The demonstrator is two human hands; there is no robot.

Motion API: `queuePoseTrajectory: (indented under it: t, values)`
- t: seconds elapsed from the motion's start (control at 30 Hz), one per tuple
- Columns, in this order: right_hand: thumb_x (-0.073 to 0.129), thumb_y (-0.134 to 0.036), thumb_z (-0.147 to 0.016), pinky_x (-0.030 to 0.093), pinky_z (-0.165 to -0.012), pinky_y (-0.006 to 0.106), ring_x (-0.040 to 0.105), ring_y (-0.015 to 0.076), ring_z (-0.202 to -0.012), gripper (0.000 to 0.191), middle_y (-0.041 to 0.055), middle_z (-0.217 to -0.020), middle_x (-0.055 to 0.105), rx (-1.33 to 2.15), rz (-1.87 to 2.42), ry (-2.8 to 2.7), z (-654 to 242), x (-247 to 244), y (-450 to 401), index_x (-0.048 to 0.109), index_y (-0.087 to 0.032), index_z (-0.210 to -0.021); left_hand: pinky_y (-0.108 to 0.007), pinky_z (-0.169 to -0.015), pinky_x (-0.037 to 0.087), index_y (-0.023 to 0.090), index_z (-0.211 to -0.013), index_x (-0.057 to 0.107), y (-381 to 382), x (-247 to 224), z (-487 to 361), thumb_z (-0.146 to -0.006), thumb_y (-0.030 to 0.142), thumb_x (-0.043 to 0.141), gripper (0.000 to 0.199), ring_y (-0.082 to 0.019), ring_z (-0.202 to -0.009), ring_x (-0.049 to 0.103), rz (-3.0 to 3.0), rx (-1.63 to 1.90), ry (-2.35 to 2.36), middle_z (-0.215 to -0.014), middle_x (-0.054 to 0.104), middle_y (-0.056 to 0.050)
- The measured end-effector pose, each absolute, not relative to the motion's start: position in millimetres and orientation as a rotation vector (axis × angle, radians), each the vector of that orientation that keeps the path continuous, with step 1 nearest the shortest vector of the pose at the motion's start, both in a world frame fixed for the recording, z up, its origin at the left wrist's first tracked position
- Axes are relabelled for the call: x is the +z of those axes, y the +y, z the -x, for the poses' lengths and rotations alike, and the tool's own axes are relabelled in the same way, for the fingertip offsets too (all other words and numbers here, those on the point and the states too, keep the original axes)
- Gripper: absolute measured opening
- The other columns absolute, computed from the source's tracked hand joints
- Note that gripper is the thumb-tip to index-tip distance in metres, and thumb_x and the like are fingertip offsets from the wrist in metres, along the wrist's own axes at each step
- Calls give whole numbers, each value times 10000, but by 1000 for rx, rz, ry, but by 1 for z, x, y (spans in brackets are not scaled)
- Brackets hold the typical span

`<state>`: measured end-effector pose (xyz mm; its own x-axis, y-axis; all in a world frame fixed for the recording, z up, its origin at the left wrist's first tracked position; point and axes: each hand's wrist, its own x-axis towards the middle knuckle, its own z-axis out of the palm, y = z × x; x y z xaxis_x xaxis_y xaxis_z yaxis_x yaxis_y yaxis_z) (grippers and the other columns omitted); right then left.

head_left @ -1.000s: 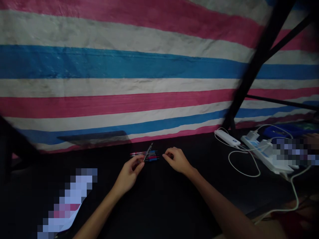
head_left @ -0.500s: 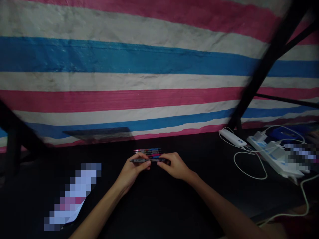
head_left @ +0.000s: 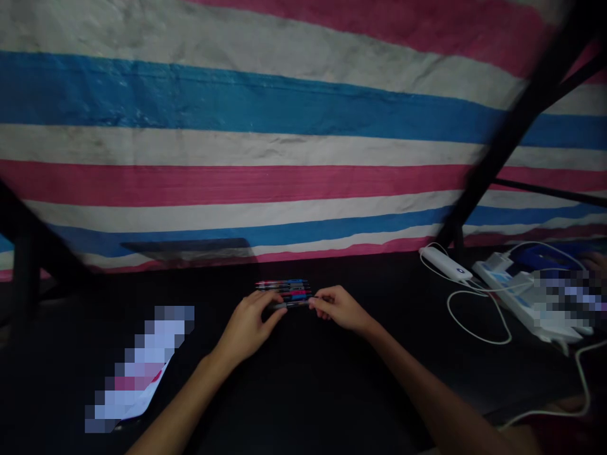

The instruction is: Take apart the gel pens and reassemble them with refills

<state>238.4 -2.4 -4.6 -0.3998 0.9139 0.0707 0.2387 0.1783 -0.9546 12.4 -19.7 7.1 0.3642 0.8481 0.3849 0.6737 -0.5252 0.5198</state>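
A dark pen with a grey part [head_left: 294,304] lies crosswise between my two hands, at the near side of a row of pens [head_left: 284,284]. My left hand [head_left: 250,321] has its thumb and fingers about the pen's left end, which is partly hidden. At the other end, my right hand [head_left: 337,308] pinches the pen between thumb and fingertips, the other fingers curled in. The row holds several slim pens with red, blue and dark parts, lying side by side just beyond my fingers.
A phone-like device with a blurred screen [head_left: 142,373] lies at left on the black table [head_left: 294,392]. To the right are a white power strip [head_left: 526,303], a white box-shaped device [head_left: 444,263] and loose cables [head_left: 507,322]. Black frame bars [head_left: 502,151] stand before a striped sheet [head_left: 284,183].
The pen has shifted right and come down close beside the row. My left fingers now cover its left end from above, and my right hand has moved slightly right.
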Motion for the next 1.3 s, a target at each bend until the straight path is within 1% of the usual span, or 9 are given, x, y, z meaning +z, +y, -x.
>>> queuePoseTrajectory:
  t: [0.13, 0.27, 0.4, 0.63, 0.73, 0.83, 0.97, 1.07, 1.3]
  values:
    - [539, -433, -827, 234, -409, 180, 366, 57, -416, 361, -20, -494, 497, 1345, 1158, -1701, -231, -3, -7, 641, -122, -676, -376, -772, 405, 195, -950, 596, -27, 9, -21, -873, 261, 413, 209, -244, -903, 566, -2731, 606, 1538, -943, 633, -89]
    - [548, -460, -810, 159, -380, 189, 301, 49, -393, 382, -28, -485, 457, 1512, 1141, -1574, -224, 3, -16, 631, -120, -657, -376, -750, 410, 160, -872, 602, -30, 8, -26, -866, 288, 399, 240, -249, -777, 611, -2763, 454, 1779, -807, 660, -111]
    - [578, -463, -787, 142, -385, 202, 257, 47, -393, 366, -49, -482, 390, 1499, 1072, -1568, -219, 6, -23, 636, -121, -667, -348, -631, 425, 151, -846, 635, -30, 8, -25, -887, 306, 323, 351, -265, -683, 646, -2671, 311, 1945, -725, 685, -132]
    - [542, -434, -818, 185, -409, 203, 259, 62, -408, 356, -61, -446, 335, 1302, 1060, -1679, -217, -5, -20, 629, -130, -654, -372, -634, 440, 149, -922, 648, -32, 10, -26, -846, 283, 364, 324, -299, -701, 666, -2574, 200, 1976, -729, 696, -148]
    - [562, -392, -819, 259, -444, 207, 353, 81, -452, 291, -34, -500, 447, 1058, 1059, -1818, -219, -9, -17, 674, -139, -728, -385, -629, 433, 140, -893, 655, -32, 9, -27, -847, 287, 351, 341, -314, -710, 664, -2539, 227, 1945, -750, 695, -160]
    - [592, -345, -814, 337, -503, 220, 482, 115, -546, 215, 5, -651, 606, 789, 1042, -1936, -221, -7, -17, 710, -168, -839, -354, -625, 428, 159, -853, 659, -31, 7, -27, -838, 296, 382, 310, -282, -708, 663, -2515, 255, 1901, -764, 696, -134]
    - [595, -283, -832, 436, -628, 246, 588, 146, -687, 171, 29, -804, 680, 615, 895, -2040, -225, 1, -18, 707, -204, -934, -307, -596, 409, 172, -728, 642, -29, 5, -25, -820, 295, 421, 268, -243, -687, 652, -2478, 309, 1811, -705, 675, -91]
    - [583, -269, -849, 468, -754, 288, 606, 165, -803, 174, 44, -896, 688, 528, 775, -2102, -228, 5, -17, 699, -230, -973, -285, -568, 382, 176, -668, 613, -27, 5, -23, -816, 278, 419, 265, -221, -655, 631, -2448, 358, 1727, -662, 647, -71]
    - [545, -195, -867, 487, -730, 301, 577, 163, -804, 190, 49, -930, 665, 308, 628, -2177, -230, 12, -22, 694, -251, -971, -229, -468, 278, 182, -539, 469, -24, 1, -20, -792, 247, 394, 272, -116, -461, 430, -2219, 426, 1414, -490, 421, 30]
